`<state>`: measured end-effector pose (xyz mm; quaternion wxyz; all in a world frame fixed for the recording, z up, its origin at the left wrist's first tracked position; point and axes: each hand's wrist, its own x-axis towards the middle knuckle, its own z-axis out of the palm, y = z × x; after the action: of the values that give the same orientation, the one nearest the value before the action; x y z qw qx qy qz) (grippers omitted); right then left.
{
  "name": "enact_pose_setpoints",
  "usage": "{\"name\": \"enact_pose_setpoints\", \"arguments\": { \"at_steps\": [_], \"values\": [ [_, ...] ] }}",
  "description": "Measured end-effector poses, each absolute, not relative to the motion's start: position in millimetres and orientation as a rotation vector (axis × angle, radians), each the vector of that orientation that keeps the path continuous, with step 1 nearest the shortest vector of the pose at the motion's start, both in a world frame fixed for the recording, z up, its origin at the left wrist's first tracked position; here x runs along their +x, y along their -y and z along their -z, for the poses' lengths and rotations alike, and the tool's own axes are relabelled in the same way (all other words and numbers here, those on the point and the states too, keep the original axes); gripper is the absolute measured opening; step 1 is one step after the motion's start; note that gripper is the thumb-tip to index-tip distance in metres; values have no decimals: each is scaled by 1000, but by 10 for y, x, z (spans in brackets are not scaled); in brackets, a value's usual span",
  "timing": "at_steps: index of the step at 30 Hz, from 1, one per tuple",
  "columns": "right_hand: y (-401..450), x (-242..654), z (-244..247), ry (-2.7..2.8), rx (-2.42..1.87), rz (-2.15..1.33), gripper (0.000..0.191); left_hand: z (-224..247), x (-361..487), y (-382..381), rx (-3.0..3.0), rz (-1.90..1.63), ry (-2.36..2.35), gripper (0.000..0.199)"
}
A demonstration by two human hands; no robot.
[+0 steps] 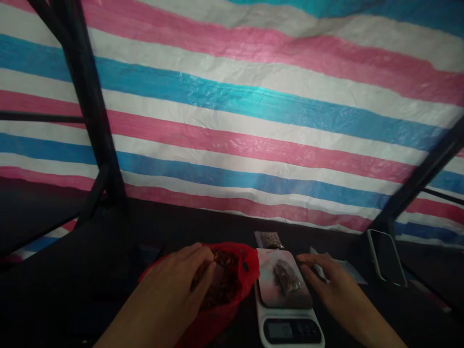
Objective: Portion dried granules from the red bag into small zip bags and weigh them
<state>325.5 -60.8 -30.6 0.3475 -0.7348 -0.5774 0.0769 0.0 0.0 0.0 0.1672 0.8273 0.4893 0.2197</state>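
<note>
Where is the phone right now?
In the head view, the phone lies at the far right, beyond the right hand, beside the dark frame post.

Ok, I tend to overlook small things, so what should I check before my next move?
1. Small bag on the scale: ok.
2. Display legible: cannot tell, digits too faint.
3. Red bag open at the top: ok.
4. Red bag apart from the scale: cannot tell, its rim meets the scale's edge in this view.
5. Right hand off the scale: cannot tell, fingertips very near its edge.
6. Phone off the scale: ok.
</note>
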Motion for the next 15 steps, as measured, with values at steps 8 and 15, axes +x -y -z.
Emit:
{"name": "enact_pose_setpoints", "arguments": {
  "at_steps": [8,15],
  "values": [
    [632,3232,311,1555,-1946,-198,43,100,-141,-85,2418,-873,-1334,38],
    [613,3192,304,1577,-1961,-177,40,81,-214,-81,2410,-860,-1300,35]
  ]
}}
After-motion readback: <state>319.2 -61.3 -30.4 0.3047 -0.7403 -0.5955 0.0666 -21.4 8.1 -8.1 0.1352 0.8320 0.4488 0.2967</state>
